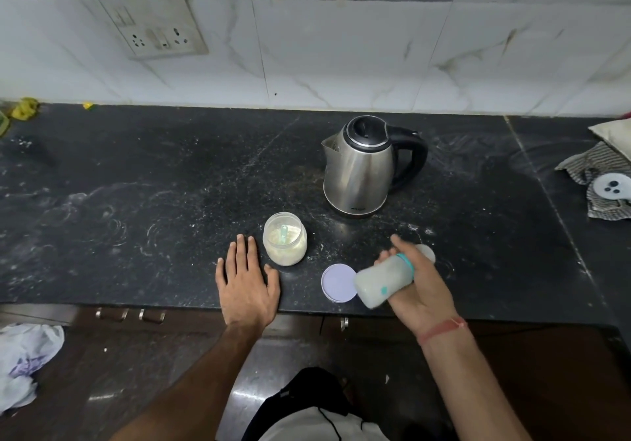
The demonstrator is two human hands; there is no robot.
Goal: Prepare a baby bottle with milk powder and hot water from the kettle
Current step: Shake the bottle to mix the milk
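Observation:
My right hand [418, 280] grips a baby bottle [380, 280] holding cloudy milk. The bottle lies tilted almost flat, its base toward the left and its teal ring and clear cap inside my fingers; it looks blurred. My left hand [247, 278] rests flat and open on the black counter, just left of an open jar of milk powder [285, 243] with a teal scoop inside. The jar's lilac lid [338, 282] lies flat by the counter's front edge, under the bottle's base. A steel kettle [362, 165] with a black lid and handle stands behind, its lid closed.
The black stone counter [136, 201] is dusted with powder. A striped cloth with a white disc [604, 184] lies at the right edge. Yellow scraps [24, 108] sit at the far left. A socket panel [150, 27] hangs on the tiled wall. A plastic bag [27, 358] lies on the floor.

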